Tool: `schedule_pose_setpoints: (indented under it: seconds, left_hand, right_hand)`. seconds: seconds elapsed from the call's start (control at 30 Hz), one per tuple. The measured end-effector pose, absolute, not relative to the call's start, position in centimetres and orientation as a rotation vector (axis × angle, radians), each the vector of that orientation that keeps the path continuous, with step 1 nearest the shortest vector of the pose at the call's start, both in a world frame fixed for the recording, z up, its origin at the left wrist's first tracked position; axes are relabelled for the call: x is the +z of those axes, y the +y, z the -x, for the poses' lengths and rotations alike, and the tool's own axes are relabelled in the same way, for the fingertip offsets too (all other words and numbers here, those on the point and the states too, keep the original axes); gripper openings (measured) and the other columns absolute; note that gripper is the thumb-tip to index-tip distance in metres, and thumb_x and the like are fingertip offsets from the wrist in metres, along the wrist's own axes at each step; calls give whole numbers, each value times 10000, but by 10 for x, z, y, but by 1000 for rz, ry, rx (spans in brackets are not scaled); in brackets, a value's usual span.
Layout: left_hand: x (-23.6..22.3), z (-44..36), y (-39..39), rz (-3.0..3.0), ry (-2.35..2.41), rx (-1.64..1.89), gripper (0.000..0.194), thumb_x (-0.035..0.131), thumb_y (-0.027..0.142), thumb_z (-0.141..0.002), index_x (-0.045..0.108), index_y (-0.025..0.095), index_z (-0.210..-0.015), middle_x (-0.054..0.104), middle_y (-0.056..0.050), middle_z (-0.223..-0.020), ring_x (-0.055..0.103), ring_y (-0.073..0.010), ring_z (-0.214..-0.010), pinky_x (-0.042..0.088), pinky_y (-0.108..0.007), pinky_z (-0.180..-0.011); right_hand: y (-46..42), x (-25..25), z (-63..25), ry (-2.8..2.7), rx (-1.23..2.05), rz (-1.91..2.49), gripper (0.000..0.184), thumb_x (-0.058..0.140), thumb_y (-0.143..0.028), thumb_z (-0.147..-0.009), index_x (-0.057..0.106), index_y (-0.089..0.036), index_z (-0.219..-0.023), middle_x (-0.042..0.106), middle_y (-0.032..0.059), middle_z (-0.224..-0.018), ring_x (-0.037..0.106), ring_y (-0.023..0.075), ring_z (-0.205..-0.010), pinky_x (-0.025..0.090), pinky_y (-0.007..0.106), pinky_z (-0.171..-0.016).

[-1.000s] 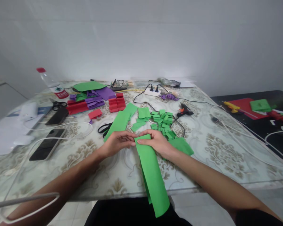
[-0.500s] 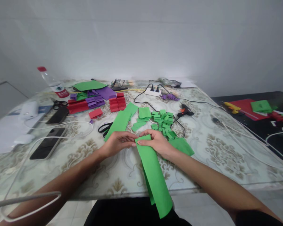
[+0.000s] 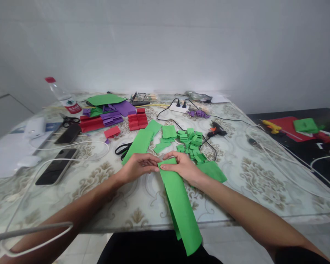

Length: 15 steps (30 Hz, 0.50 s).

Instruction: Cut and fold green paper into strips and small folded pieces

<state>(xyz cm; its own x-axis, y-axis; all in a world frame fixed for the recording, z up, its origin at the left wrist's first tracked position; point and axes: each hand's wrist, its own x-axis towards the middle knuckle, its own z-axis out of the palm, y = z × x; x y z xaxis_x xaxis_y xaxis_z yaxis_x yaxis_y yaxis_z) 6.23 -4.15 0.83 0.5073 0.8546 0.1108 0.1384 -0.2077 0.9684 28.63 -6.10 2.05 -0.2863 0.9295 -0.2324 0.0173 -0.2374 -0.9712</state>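
Note:
A long green felt-like sheet (image 3: 178,205), folded over lengthwise, hangs past the table's front edge over my lap. My right hand (image 3: 181,168) pinches its top end, thumb on the upper face and fingers behind. At the same corner, my left hand (image 3: 139,167) is closed with thumb and fingertips together at the sheet's edge; what lies between them is partly hidden. Just beyond my hands lie green strips (image 3: 139,143), a stack of green squares (image 3: 169,132), a heap of small folded green pieces (image 3: 192,143) and a flat green piece (image 3: 213,171).
Black-handled scissors (image 3: 122,148) lie partly under the green strips. A black glue gun (image 3: 216,129) sits beside the heap, near a power strip (image 3: 178,107). Two phones (image 3: 56,167), a bottle (image 3: 63,97), red folded pieces (image 3: 137,120) and white cables (image 3: 283,157) spread around.
My hands and the green sheet keep almost the same pose. The whole view has shifted very slightly.

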Motion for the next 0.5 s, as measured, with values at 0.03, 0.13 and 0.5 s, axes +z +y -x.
schedule_pose_setpoints:
  seconds: [0.03, 0.13, 0.5]
  left_hand:
    - [8, -62, -42, -1671, 857, 826, 389, 888, 432, -754, 803, 137, -992, 788, -73, -805, 719, -165, -705, 591, -250, -670]
    - [9, -62, -41, -1673, 861, 824, 384, 892, 425, -751, 804, 138, -992, 788, -72, -804, 718, -166, -703, 589, -254, -671]
    - [8, -63, -41, -1655, 858, 818, 376, 898, 415, -743, 803, 144, -987, 783, -62, -800, 714, -162, -704, 582, -250, -683]
  right_hand:
    - [-61, 21, -286, -1288, 1611, 1224, 430, 922, -376, -614, 694, -213, -941, 693, -27, -769, 607, 138, -614, 481, 263, -585]
    - [-61, 21, -286, -1292, 1608, 1227, 425, 921, -376, -616, 694, -216, -938, 693, -28, -777, 608, 140, -617, 483, 269, -595]
    - [-60, 18, -287, -1285, 1622, 1223, 423, 918, -378, -617, 696, -220, -940, 678, -36, -724, 594, 136, -585, 470, 264, -571]
